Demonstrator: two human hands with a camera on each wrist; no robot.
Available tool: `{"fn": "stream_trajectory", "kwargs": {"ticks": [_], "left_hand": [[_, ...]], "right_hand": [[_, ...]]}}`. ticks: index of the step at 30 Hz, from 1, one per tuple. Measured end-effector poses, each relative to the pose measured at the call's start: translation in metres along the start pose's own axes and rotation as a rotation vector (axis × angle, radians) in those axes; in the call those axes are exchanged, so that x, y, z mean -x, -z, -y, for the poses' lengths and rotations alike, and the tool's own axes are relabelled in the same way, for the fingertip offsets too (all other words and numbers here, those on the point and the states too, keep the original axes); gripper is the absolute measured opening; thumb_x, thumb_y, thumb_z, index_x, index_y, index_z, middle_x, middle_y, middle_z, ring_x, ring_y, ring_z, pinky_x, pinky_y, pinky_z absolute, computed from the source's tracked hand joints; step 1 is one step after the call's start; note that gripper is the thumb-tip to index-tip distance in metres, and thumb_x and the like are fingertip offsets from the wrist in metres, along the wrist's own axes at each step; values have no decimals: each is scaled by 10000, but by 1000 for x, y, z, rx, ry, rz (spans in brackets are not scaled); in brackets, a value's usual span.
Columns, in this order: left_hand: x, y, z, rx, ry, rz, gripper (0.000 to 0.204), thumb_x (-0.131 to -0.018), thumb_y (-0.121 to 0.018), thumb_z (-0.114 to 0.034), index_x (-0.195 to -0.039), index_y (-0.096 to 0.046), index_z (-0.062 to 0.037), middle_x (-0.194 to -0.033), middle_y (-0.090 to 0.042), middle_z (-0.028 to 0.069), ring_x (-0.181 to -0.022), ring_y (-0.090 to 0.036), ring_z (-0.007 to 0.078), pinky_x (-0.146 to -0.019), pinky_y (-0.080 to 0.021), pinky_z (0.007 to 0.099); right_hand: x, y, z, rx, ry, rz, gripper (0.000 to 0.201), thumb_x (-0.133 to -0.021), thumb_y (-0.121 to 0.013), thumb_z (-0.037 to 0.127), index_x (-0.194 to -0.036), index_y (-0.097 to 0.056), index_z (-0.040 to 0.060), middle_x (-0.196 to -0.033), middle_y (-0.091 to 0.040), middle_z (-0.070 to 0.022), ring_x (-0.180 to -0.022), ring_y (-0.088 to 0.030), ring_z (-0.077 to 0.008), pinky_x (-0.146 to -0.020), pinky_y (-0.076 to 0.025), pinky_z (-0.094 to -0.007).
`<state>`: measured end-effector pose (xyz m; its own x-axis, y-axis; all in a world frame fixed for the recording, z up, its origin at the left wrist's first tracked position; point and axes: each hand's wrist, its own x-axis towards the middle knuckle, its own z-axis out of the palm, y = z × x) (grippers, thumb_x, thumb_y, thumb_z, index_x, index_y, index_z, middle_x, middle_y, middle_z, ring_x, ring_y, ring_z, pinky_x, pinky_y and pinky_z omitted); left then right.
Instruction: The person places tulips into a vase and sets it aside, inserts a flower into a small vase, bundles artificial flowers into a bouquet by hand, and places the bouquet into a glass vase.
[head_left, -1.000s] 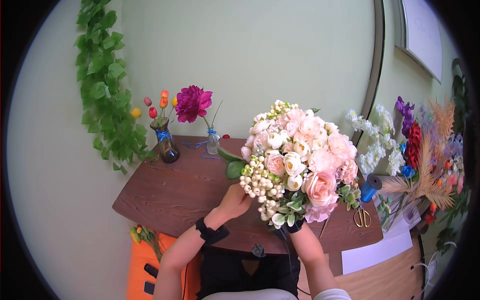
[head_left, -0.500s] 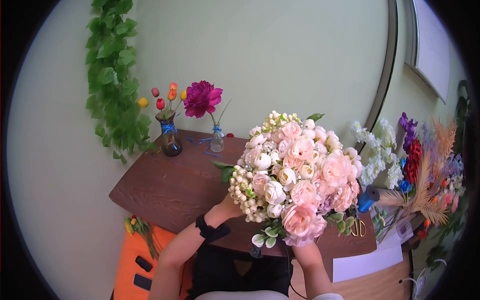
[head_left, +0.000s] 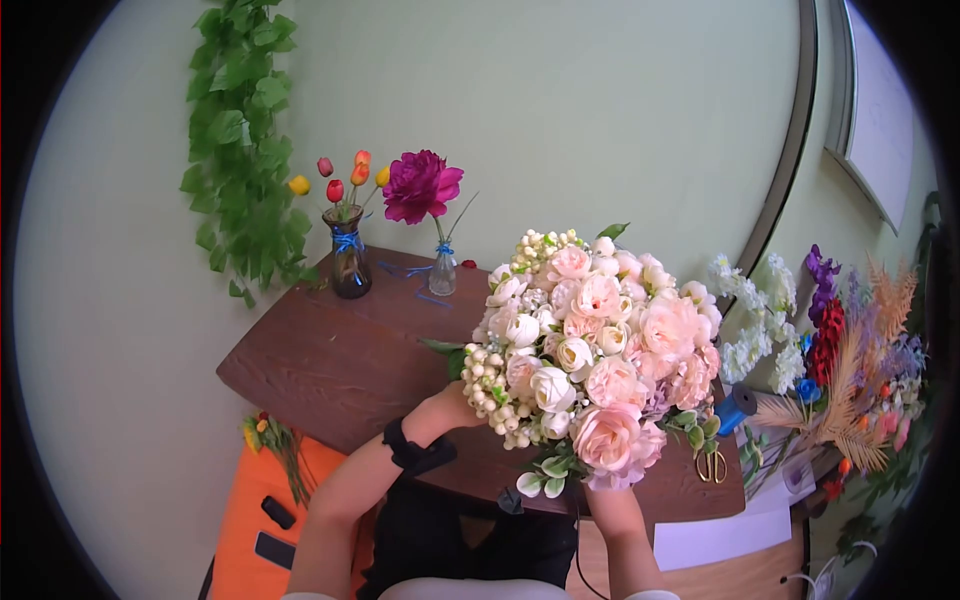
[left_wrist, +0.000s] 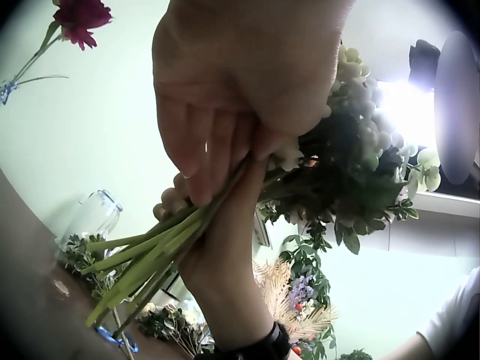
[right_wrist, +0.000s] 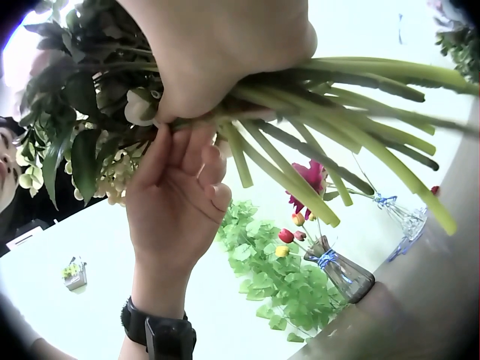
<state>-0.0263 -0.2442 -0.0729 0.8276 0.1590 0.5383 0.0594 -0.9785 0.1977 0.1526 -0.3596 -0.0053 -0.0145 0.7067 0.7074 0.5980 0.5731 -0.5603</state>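
Observation:
A large bouquet (head_left: pixel 600 350) of pink roses, white blooms, cream berries and green leaves is held up over the near part of the table. Wrapped around its bundled green stems (right_wrist: pixel 337 112) just below the flower heads is my right hand (right_wrist: pixel 232 45); the head view mostly hides it under the blooms. My left hand (left_wrist: pixel 247 75) comes in from the left beneath the berries and pinches a stem beside the right hand. In the head view its fingers are hidden behind the flowers. The cut stem ends fan out below the grip.
A dark vase (head_left: pixel 350 265) with tulips and a clear vase (head_left: pixel 443 272) with a magenta flower stand at the back of the table (head_left: pixel 320 350). Gold scissors (head_left: pixel 711 466) and a blue ribbon spool (head_left: pixel 736 405) lie at right, near more flowers. Two phones lie on an orange surface (head_left: pixel 235 520).
The bouquet has come slightly down and tipped toward the person, showing more blooms. The left hand has slipped further under the berries. The head view has shifted, moving the background right.

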Motion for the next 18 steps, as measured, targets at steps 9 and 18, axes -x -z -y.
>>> {"fn": "stream_trajectory", "kwargs": {"ticks": [9, 18], "left_hand": [[-13, 48, -32, 298, 134, 128, 397, -783, -535, -235, -1158, -478, -116, -1192, -470, 75, -1111, -427, 235, -952, -324, 334], [-17, 35, -41, -83, 12, 60, 385, -817, -491, -251, -1175, -465, -113, -1224, -442, 84, -1150, -391, 240, -989, -276, 356]], "right_hand": [[162, 38, -19, 8, 45, 36, 258, -787, -580, 265, -924, -518, 56, -841, -555, -60, -754, -523, -165, -707, -412, -287], [-26, -12, -4, 16, 90, 62, 264, -785, -581, 264, -933, -517, 56, -858, -554, -63, -770, -522, -169, -720, -411, -289]]}}
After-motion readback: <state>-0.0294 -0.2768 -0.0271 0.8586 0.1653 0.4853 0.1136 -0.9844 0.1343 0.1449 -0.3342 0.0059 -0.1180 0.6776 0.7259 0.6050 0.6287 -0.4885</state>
